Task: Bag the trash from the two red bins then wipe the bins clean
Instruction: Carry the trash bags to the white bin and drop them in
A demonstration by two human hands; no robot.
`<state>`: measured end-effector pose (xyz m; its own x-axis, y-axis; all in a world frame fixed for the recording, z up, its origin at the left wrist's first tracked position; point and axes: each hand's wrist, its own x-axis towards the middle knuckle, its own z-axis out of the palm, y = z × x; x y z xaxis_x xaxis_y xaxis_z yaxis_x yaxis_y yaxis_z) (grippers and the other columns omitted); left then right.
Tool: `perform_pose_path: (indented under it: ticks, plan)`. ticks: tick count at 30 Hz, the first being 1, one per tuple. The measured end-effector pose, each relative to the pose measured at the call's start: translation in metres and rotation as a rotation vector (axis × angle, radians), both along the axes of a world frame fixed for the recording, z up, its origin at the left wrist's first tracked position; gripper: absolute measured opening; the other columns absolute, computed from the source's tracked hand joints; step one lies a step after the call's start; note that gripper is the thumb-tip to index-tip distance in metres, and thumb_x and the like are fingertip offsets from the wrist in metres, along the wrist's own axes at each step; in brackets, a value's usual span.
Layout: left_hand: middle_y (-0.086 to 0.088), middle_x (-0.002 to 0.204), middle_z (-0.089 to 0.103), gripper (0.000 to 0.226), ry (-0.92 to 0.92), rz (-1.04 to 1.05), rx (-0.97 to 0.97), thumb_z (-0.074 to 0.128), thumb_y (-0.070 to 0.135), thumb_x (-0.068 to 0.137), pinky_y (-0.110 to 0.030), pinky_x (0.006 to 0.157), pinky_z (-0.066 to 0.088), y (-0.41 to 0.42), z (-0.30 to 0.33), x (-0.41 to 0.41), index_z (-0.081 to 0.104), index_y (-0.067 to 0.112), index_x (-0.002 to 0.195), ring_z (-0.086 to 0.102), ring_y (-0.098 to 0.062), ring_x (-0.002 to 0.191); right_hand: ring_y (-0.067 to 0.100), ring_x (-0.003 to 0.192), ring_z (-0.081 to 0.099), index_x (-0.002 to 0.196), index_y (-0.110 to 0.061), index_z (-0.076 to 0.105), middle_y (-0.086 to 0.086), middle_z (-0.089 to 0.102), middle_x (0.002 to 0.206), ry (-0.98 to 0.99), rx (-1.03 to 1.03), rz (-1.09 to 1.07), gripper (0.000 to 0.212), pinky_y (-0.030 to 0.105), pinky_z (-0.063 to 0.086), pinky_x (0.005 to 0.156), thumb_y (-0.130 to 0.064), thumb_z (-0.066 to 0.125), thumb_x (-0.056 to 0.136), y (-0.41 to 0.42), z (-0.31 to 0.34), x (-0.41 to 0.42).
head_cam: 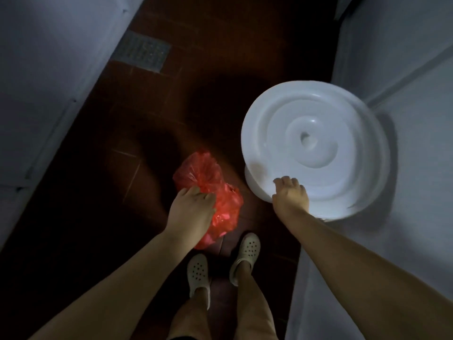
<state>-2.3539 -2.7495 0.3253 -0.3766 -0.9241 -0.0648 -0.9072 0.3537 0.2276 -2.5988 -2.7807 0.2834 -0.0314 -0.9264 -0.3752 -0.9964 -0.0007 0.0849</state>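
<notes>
A: Nearest?
B: Left hand (pixel 193 207) clenched on the gathered neck of the red trash bag (pixel 210 192), above the dark floor (pixel 85 168).
A: Beyond?
B: Right hand (pixel 291 195) grips the white lid (pixel 316 146) by its rim.
A: Hazard?
B: Thin plastic may tear or slip, spilling trash; no red bins visible.

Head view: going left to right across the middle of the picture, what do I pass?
Left wall → floor drain grate → red bag held by the left hand → right hand on the white lid → right wall.
</notes>
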Motion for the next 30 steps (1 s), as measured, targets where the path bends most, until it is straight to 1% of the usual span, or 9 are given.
perform_pose_path:
  ticks: [3, 8, 14, 19, 22, 25, 26, 28, 30]
  plan:
    - [0.002, 0.061, 0.066, 0.023, -0.001, 0.022, 0.02, 0.084, 0.021, 0.059, -0.033, 0.065, 0.049, -0.012, -0.029, -0.001, 0.065, 0.014, 0.069, 0.062, -0.022, 0.067, 0.029, 0.115, 0.044, 0.133, -0.005, 0.039, 0.011, 0.047, 0.128, 0.021, -0.02, -0.05, 0.047, 0.036, 0.036, 0.092, -0.018, 0.053, 0.089, -0.017, -0.038, -0.003]
    - [0.003, 0.056, 0.062, 0.028, -0.011, 0.04, 0.065, 0.087, 0.02, 0.054, -0.032, 0.062, 0.05, -0.018, -0.062, -0.003, 0.063, 0.013, 0.068, 0.061, -0.02, 0.063, 0.032, 0.106, 0.047, 0.119, -0.003, 0.048, 0.015, 0.05, 0.116, -0.009, -0.008, -0.056, 0.056, 0.041, 0.037, 0.088, -0.034, 0.07, 0.079, -0.026, -0.076, -0.007]
    - [0.004, 0.054, 0.063, 0.028, -0.023, 0.06, 0.086, 0.088, 0.02, 0.052, -0.032, 0.062, 0.051, -0.021, -0.069, -0.006, 0.064, 0.014, 0.066, 0.063, -0.02, 0.064, 0.038, 0.084, 0.057, 0.092, 0.005, 0.061, 0.021, 0.059, 0.092, -0.106, -0.09, 0.031, 0.045, 0.042, 0.047, 0.068, -0.018, 0.082, 0.06, -0.032, -0.069, -0.017]
    - [0.004, 0.055, 0.064, 0.033, -0.016, 0.045, 0.092, 0.09, 0.021, 0.05, -0.033, 0.059, 0.053, -0.025, -0.043, -0.009, 0.068, 0.012, 0.072, 0.063, -0.019, 0.062, 0.036, 0.074, 0.058, 0.086, 0.005, 0.061, 0.019, 0.059, 0.084, -0.167, -0.226, 0.013, 0.039, 0.038, 0.047, 0.059, -0.013, 0.077, 0.055, -0.029, -0.028, -0.031]
    - [0.003, 0.054, 0.063, 0.034, -0.005, 0.025, 0.072, 0.091, 0.02, 0.048, -0.032, 0.058, 0.052, -0.027, -0.014, -0.01, 0.068, 0.012, 0.071, 0.062, -0.019, 0.06, 0.035, 0.067, 0.058, 0.083, 0.005, 0.058, 0.019, 0.057, 0.078, -0.13, -0.375, -0.032, 0.027, 0.037, 0.048, 0.053, -0.006, 0.061, 0.058, -0.025, 0.011, -0.04]
    - [0.004, 0.054, 0.063, 0.034, -0.016, 0.001, 0.044, 0.092, 0.022, 0.046, -0.031, 0.056, 0.052, -0.03, 0.023, -0.013, 0.069, 0.014, 0.069, 0.062, -0.017, 0.056, 0.039, 0.063, 0.059, 0.079, 0.006, 0.057, 0.023, 0.056, 0.076, -0.102, -0.444, -0.163, 0.024, 0.037, 0.048, 0.045, 0.011, 0.07, 0.059, -0.027, 0.057, -0.055]
    - [0.003, 0.053, 0.062, 0.033, -0.013, -0.006, 0.028, 0.092, 0.022, 0.046, -0.03, 0.055, 0.052, -0.032, 0.035, -0.015, 0.069, 0.014, 0.068, 0.061, -0.017, 0.055, 0.042, 0.066, 0.059, 0.079, 0.007, 0.056, 0.026, 0.056, 0.079, -0.129, -0.454, -0.22, 0.021, 0.041, 0.048, 0.046, 0.012, 0.069, 0.064, -0.03, 0.073, -0.062]
    - [0.003, 0.052, 0.062, 0.032, -0.018, -0.03, -0.001, 0.091, 0.024, 0.046, -0.027, 0.053, 0.052, -0.04, 0.062, -0.019, 0.07, 0.015, 0.069, 0.06, -0.016, 0.052, 0.047, 0.08, 0.057, 0.088, 0.009, 0.055, 0.031, 0.054, 0.093, -0.196, -0.492, -0.367, 0.008, 0.048, 0.047, 0.055, 0.004, 0.055, 0.082, -0.039, 0.106, -0.077]
    - [0.003, 0.052, 0.062, 0.03, -0.042, -0.068, -0.04, 0.091, 0.026, 0.047, -0.025, 0.051, 0.051, -0.048, 0.089, -0.025, 0.07, 0.018, 0.068, 0.06, -0.015, 0.05, 0.049, 0.091, 0.054, 0.096, 0.01, 0.053, 0.032, 0.051, 0.104, -0.205, -0.513, -0.434, 0.016, 0.051, 0.045, 0.062, -0.002, 0.046, 0.09, -0.047, 0.136, -0.092]
